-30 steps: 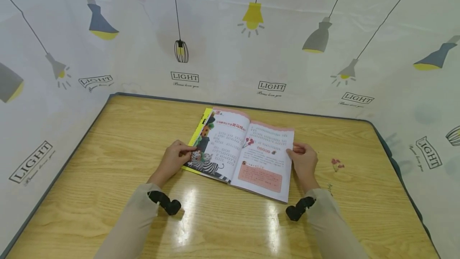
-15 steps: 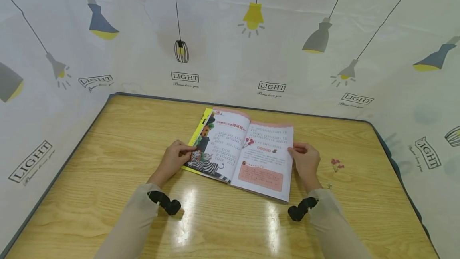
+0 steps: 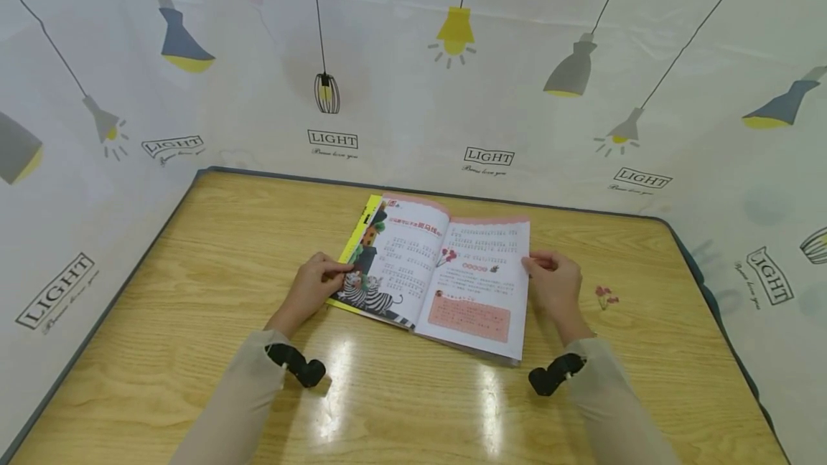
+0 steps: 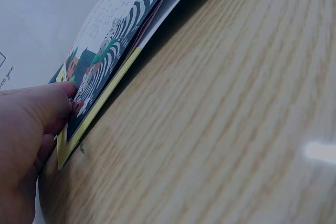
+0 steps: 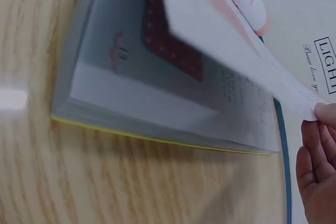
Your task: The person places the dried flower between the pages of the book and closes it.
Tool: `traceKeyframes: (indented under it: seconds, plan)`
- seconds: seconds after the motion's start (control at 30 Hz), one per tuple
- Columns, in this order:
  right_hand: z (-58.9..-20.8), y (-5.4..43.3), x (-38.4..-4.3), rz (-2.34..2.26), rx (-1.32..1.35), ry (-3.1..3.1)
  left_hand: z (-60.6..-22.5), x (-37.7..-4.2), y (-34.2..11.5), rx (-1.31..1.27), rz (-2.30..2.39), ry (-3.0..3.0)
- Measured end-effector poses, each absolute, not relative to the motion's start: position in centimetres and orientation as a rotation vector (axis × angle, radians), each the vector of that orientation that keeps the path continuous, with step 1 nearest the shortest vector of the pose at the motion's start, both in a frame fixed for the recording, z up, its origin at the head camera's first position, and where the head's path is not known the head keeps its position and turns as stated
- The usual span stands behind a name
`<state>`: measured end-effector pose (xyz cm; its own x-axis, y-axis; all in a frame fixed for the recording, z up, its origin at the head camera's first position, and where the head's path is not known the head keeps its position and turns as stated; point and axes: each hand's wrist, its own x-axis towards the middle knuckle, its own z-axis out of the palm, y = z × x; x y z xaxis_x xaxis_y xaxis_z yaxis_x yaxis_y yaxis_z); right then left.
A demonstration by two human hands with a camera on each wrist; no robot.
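An open picture book (image 3: 400,264) with a yellow cover lies on the wooden table, zebras printed on its left page. My left hand (image 3: 313,285) grips the book's left edge, thumb on top of the page; the left wrist view shows that thumb near the zebra picture (image 4: 100,77). At the opposite edge my right hand (image 3: 555,289) pinches a page (image 5: 231,45) between thumb and fingers. In the right wrist view this page is lifted and curves away from the pages (image 5: 142,98) beneath it. The far side of the lifted page is hidden.
The wooden table (image 3: 194,379) extends around the book, with a dark edge strip along its back. A pink flower print (image 3: 606,297) is on the tabletop to the right. Behind stands a white lamp-patterned curtain (image 3: 400,41).
My right hand has shifted slightly right and towards me while holding the page, whose outer edge has risen away from the pages below. The left hand stays in place.
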<state>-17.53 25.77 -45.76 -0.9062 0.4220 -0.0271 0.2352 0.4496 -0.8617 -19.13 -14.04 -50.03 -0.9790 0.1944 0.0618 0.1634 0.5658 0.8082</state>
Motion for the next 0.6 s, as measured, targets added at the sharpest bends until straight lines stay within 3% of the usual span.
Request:
traceKeyframes:
  seconds: [0.6]
  plan:
    - [-41.7, 25.5, -18.4, 1.527, -0.469, -2.579, -50.0, -19.2, -14.0, 0.306, 1.4, 2.753]
